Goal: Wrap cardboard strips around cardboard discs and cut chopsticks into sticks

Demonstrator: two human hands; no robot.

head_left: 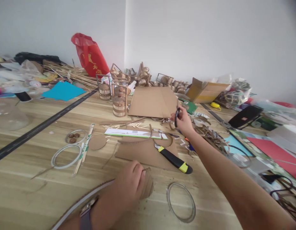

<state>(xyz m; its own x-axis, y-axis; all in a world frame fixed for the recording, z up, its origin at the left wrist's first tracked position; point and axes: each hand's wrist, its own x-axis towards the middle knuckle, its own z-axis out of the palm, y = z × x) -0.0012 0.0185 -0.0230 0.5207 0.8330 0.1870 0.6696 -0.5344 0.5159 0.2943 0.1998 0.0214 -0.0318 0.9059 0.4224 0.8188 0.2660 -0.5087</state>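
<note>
My left hand (128, 187) is closed on a round piece of brown cardboard (148, 185) near the table's front edge. My right hand (182, 119) reaches far out and grips a small dark-handled tool, apparently scissors (176, 117), beside a large cardboard sheet (154, 101). Between the hands lie a flat cardboard piece (143, 153), a black and yellow utility knife (174, 159) and a white and green ruler (133, 133).
Wire rings (181, 201) (65, 156) lie on the wooden table (30, 191). Small slatted cardboard baskets (119, 105) stand at the back with a red bag (90, 56), blue paper (63, 91) and an open box (205, 91). Cardboard strips and clutter fill the right side.
</note>
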